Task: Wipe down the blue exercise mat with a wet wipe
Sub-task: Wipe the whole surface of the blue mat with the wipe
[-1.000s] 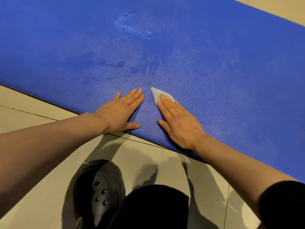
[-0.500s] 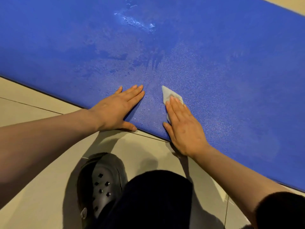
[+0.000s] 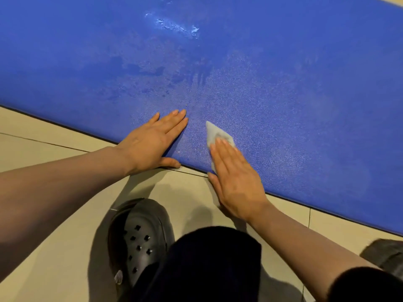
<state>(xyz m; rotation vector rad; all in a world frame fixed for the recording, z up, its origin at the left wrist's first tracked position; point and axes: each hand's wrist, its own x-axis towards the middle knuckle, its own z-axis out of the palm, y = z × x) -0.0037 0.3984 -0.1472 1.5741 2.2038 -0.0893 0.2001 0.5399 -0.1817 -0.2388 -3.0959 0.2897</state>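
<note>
The blue exercise mat (image 3: 283, 83) lies on the floor and fills the upper part of the view, with darker wet streaks and a whitish smear near the top middle. My left hand (image 3: 152, 142) rests flat on the mat's near edge, fingers straight. My right hand (image 3: 235, 179) lies flat with straight fingers, pressing a small white wet wipe (image 3: 214, 134) onto the mat at its near edge. The wipe's pointed corner sticks out beyond my fingertips. The heel of my right hand is over the floor.
Beige floor tiles (image 3: 43, 149) run along the mat's near edge. A dark clog shoe (image 3: 139, 238) is below my hands, with my dark-clothed knee (image 3: 213, 262) beside it. Another dark object (image 3: 383, 256) sits at the right edge.
My right hand has drawn the wipe back toward the mat's near edge, so its heel is now off the mat. My left hand has stayed flat in place.
</note>
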